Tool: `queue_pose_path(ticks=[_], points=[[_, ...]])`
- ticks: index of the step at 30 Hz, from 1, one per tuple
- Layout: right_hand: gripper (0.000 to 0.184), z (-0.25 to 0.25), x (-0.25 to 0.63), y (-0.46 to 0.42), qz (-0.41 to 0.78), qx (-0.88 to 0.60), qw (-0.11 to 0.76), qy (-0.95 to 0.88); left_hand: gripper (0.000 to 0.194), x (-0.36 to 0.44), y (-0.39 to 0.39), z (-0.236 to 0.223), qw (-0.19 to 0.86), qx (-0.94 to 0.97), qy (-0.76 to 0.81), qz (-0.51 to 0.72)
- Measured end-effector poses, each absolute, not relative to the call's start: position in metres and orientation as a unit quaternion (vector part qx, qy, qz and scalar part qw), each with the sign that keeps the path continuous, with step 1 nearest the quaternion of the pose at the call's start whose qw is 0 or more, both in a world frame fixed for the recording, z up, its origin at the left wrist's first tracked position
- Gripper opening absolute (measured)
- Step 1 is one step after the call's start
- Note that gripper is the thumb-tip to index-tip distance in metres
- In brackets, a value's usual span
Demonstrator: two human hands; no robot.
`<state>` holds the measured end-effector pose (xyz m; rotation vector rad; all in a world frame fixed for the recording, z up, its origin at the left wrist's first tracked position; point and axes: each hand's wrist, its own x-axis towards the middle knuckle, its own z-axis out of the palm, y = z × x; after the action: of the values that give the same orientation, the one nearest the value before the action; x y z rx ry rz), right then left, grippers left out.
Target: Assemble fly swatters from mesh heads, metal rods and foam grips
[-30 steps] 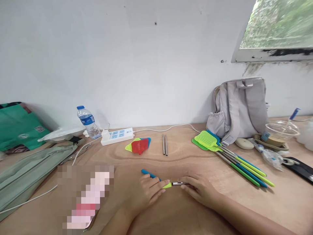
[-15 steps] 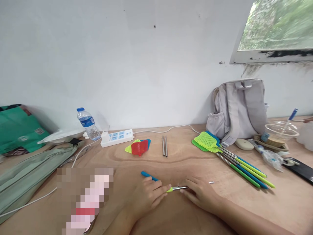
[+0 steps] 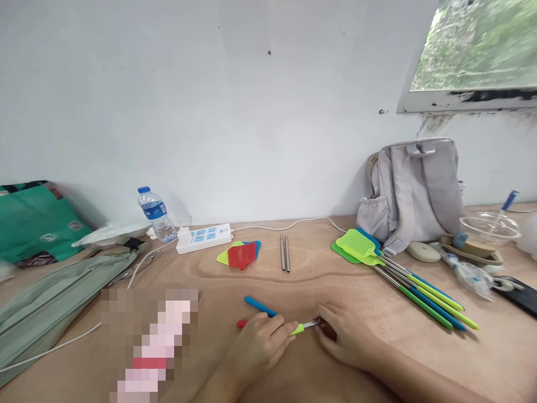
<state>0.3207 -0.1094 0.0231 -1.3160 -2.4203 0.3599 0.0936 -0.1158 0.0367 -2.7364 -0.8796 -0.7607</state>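
Low over the table, my left hand (image 3: 263, 342) is closed round a yellow-green handle (image 3: 297, 329). A metal rod (image 3: 311, 323) runs from that handle into the fingers of my right hand (image 3: 346, 336), which are closed on it. Beside my left hand lie a blue handle (image 3: 259, 306) and a red handle (image 3: 241, 324), partly covered by it. Farther back are a red fly swatter head (image 3: 242, 255) on top of yellow and blue ones, and two loose metal rods (image 3: 285, 253). Assembled fly swatters (image 3: 413, 288) lie in a pile to the right.
A white power strip (image 3: 204, 239) and a water bottle (image 3: 157, 214) stand near the wall. At the right are a grey backpack (image 3: 413, 190), a plastic cup (image 3: 484, 232) and a black phone (image 3: 518, 296). A green-grey bag (image 3: 62, 305) lies left, near a blurred-out patch (image 3: 155, 347).
The red handle now shows beside my left hand. My right fingers have curled more, and the rod's far end no longer shows past them. The whole view has shifted slightly.
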Motion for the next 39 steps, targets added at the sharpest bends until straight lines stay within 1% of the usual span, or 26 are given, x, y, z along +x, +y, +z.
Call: queue_pose_path(ticks=[2,5,11,20,22,26,30,32,35,36,37,38,39], points=[[0.010,0.024,0.324,-0.106,0.126,-0.492,0.164,-0.846,0.018,0.089,-0.113,0.033,0.064,-0.908,-0.299,-0.285],[0.015,0.024,0.325,-0.106,0.134,-0.502,0.165,-0.839,0.016,0.091,-0.114,0.032,0.044,-0.899,-0.305,-0.310],[0.017,0.015,0.316,-0.115,0.151,-0.468,0.177,-0.853,0.020,0.110,-0.126,0.036,0.000,-0.909,-0.309,-0.279],[0.018,0.001,0.314,-0.116,0.103,-0.499,0.145,-0.848,0.022,0.119,-0.133,0.030,-0.078,-0.904,-0.326,-0.264],[0.019,-0.003,0.313,-0.116,0.093,-0.498,0.143,-0.850,0.024,0.121,-0.132,0.028,-0.067,-0.905,-0.322,-0.271],[0.021,-0.007,0.310,-0.114,0.082,-0.510,0.134,-0.846,0.029,0.124,-0.128,0.017,-0.014,-0.908,-0.297,-0.296],[0.023,0.000,0.308,-0.113,0.095,-0.515,0.133,-0.841,0.029,0.130,-0.125,0.003,0.032,-0.907,-0.296,-0.298],[0.024,0.004,0.306,-0.113,0.110,-0.520,0.143,-0.835,0.027,0.132,-0.125,0.003,0.060,-0.905,-0.297,-0.299],[0.028,0.010,0.304,-0.116,0.185,-0.511,0.188,-0.818,0.025,0.126,-0.121,0.014,0.137,-0.900,-0.262,-0.321],[0.030,0.011,0.303,-0.117,0.223,-0.503,0.209,-0.809,0.027,0.121,-0.118,0.019,0.159,-0.888,-0.261,-0.345],[0.032,0.012,0.304,-0.117,0.259,-0.494,0.232,-0.797,0.036,0.113,-0.113,0.024,0.167,-0.866,-0.280,-0.380],[0.033,0.013,0.304,-0.117,0.288,-0.486,0.254,-0.785,0.044,0.104,-0.106,0.029,0.157,-0.828,-0.330,-0.425],[0.034,0.014,0.305,-0.117,0.308,-0.478,0.276,-0.775,0.048,0.093,-0.097,0.034,0.137,-0.778,-0.394,-0.471]])
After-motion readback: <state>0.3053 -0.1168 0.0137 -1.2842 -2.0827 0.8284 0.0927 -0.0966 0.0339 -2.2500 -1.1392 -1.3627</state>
